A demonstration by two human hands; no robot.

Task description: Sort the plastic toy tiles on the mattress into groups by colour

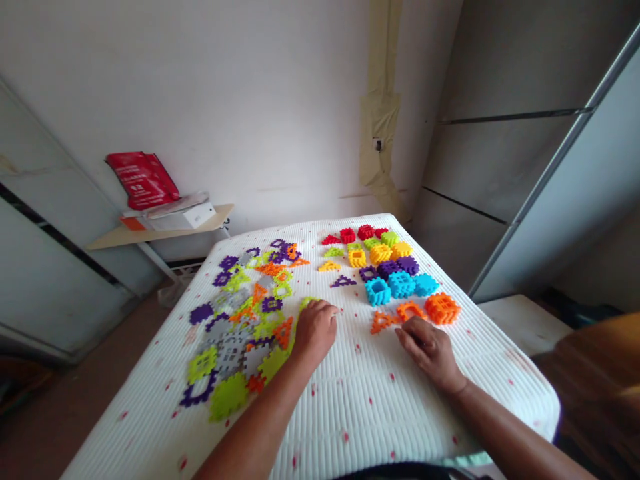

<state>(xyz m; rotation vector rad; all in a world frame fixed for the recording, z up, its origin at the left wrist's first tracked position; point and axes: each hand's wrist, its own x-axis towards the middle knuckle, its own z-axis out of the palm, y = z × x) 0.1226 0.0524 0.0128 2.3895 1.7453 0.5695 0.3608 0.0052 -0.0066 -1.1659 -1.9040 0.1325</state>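
My left hand (316, 330) rests on the cloth with its fingers curled in, at the right edge of a mixed spread of flat toothed plastic pieces. A lime green piece (307, 303) shows just beyond its knuckles, partly covered by the hand. Whatever lies inside those fingers is hidden. On the other side, my right hand (434, 355) is closed too, just in front of an orange arch-shaped piece (411, 310). Left of the arch lies an orange triangular piece (383, 321). A stack of orange square pieces (442, 309) stands right of the arch.
Colour-sorted rows fill the right side: blue stacks (401, 285), purple stacks (389, 269), yellow stacks (381, 253) and red stacks (366, 231). Grey pieces (231, 352) and others overlap at left. A red bag (143, 180) lies on a white box (185, 217) beyond the padded surface (360, 413).
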